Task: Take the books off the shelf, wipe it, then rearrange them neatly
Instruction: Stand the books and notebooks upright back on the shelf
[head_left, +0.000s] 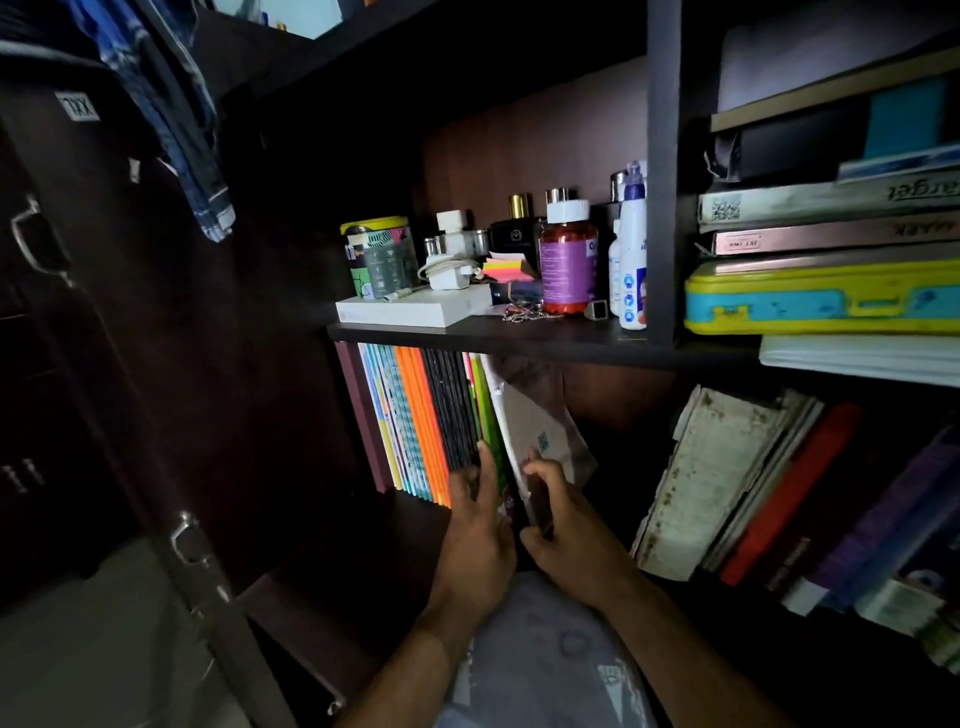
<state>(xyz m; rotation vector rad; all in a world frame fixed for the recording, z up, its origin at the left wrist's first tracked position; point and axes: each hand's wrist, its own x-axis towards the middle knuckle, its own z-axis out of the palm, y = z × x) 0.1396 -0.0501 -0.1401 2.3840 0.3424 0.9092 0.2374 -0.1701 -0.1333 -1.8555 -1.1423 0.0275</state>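
While I look into the dim lower shelf (545, 347), the row of thin books (415, 421) stands upright at its left end. My left hand (480, 525) lies flat, fingers straight, against the dark and green spines. Just right of it, my right hand (558, 512) pinches the bottom edge of a tilted white book (540, 431) leaning on that row. Further right, fat worn books (727, 478) slump sideways.
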